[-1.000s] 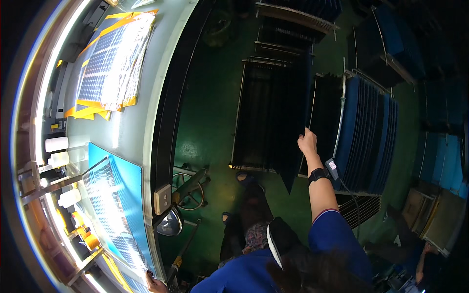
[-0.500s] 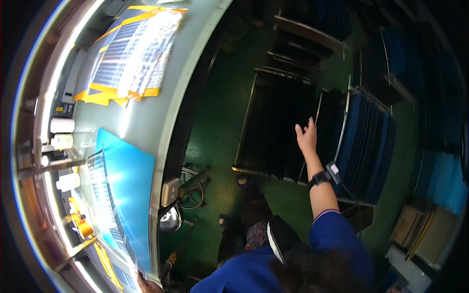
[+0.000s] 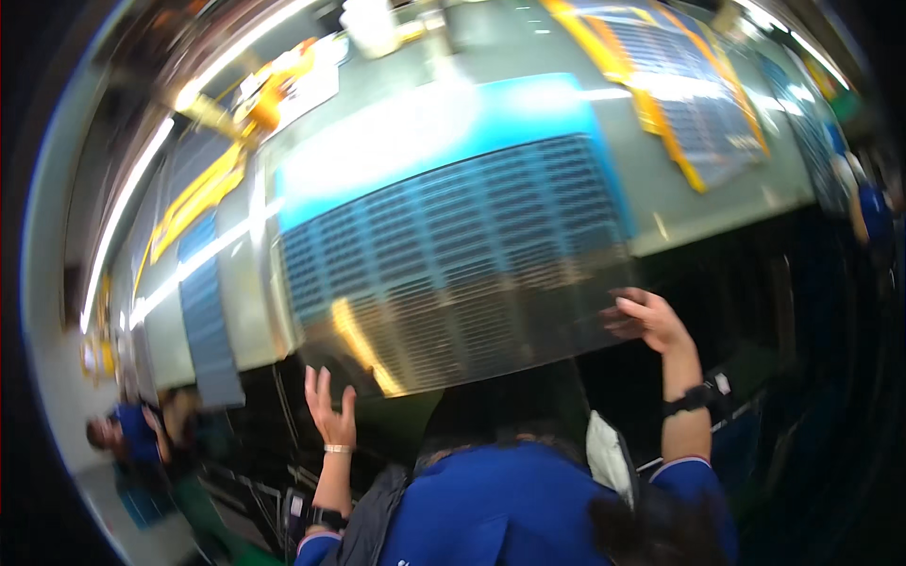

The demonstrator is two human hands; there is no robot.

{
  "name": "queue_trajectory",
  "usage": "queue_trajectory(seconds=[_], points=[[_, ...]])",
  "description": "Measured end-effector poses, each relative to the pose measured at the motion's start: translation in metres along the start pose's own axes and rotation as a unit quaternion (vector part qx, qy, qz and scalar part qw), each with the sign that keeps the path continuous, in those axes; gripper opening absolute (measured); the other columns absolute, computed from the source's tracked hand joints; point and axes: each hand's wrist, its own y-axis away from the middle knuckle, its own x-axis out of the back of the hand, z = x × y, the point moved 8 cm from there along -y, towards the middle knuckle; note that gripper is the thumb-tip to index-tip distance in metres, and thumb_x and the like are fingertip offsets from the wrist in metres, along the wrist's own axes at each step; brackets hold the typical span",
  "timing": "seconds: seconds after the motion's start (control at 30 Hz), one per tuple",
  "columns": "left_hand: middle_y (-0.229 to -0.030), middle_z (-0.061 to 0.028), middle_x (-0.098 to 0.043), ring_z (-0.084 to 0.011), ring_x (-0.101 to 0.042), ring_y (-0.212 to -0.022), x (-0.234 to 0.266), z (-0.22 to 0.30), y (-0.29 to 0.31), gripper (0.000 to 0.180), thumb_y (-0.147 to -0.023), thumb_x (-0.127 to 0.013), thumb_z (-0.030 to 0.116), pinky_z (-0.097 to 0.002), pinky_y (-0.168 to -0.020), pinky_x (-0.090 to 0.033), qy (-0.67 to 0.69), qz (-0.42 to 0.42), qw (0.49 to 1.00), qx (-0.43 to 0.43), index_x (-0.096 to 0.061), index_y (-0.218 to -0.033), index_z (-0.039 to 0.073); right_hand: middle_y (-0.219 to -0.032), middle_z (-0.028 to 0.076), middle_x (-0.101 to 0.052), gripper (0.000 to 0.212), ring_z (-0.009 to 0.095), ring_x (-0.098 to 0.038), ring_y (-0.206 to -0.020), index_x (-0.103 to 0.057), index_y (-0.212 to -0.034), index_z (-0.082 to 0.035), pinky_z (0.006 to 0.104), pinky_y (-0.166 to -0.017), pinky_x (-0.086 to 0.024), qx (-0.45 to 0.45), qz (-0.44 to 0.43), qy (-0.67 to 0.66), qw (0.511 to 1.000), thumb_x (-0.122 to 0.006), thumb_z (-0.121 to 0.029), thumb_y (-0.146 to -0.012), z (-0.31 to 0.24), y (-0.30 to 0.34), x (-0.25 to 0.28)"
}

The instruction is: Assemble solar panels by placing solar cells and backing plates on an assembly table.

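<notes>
A counter [image 3: 698,222] bore a blue board [image 3: 538,99], and a gridded sheet [image 3: 453,264] overhung its front. Positioning the sheet seemed underway, next needing level two-sided support. The left hand [image 3: 330,410] was spread, empty; the half-curled right hand's [image 3: 656,321] grip I couldn't tell.

Yellow-edged patterned sheet [image 3: 703,108] lying on the bench [image 3: 694,219] over at upper right, kinda blurry white container [image 3: 371,26] up top, orange roll [image 3: 266,111] upper left, co-worker in blue [image 3: 138,434] far left.
</notes>
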Motion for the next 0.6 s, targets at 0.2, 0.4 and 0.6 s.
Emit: queue_trajectory(seconds=[0.2, 0.4, 0.6], points=[[-0.095, -0.0070, -0.063, -0.0133, -0.062, -0.082, -0.038, -0.150, 0.021, 0.033, -0.084, -0.068, 0.016, -0.0237, -0.067, -0.050, 0.491, -0.239, 0.707, 0.449, -0.056, -0.109, -0.002, -0.096, 0.011, -0.064, 0.031, 0.022, -0.067, -0.076, -0.047, -0.113, -0.006, 0.0321, -0.062, -0.056, 0.071, 0.130, 0.047, 0.988, -0.060, -0.012, -0.086, -0.006, 0.019, -0.004], [-0.112, -0.0146, -0.059, -0.0160, -0.061, -0.079, 0.003, -0.100, -0.113, 0.068, -0.078, -0.059, -0.009, -0.0286, -0.067, -0.054, 0.512, -0.191, 0.817, 0.183, -0.029, -0.139, 0.002, -0.087, -0.001, -0.062, 0.016, 0.009, -0.058, -0.077, -0.059, -0.097, -0.005, 0.0242, -0.071, -0.046, 0.124, 0.250, 0.177, 0.944, -0.065, -0.016, -0.087, -0.062, -0.007, 0.008], [-0.133, -0.0103, -0.050, -0.0291, -0.048, -0.123, -0.030, -0.113, -0.173, 0.038, -0.079, -0.068, 0.004, -0.0369, -0.100, -0.042, 0.236, -0.179, 0.953, -0.069, -0.063, -0.116, 0.012, -0.105, 0.002, -0.062, 0.033, 0.009, -0.056, -0.093, -0.061, -0.113, 0.000, 0.0226, -0.084, -0.043, 0.239, 0.344, 0.248, 0.874, -0.069, -0.015, -0.084, -0.092, -0.052, 0.056]])
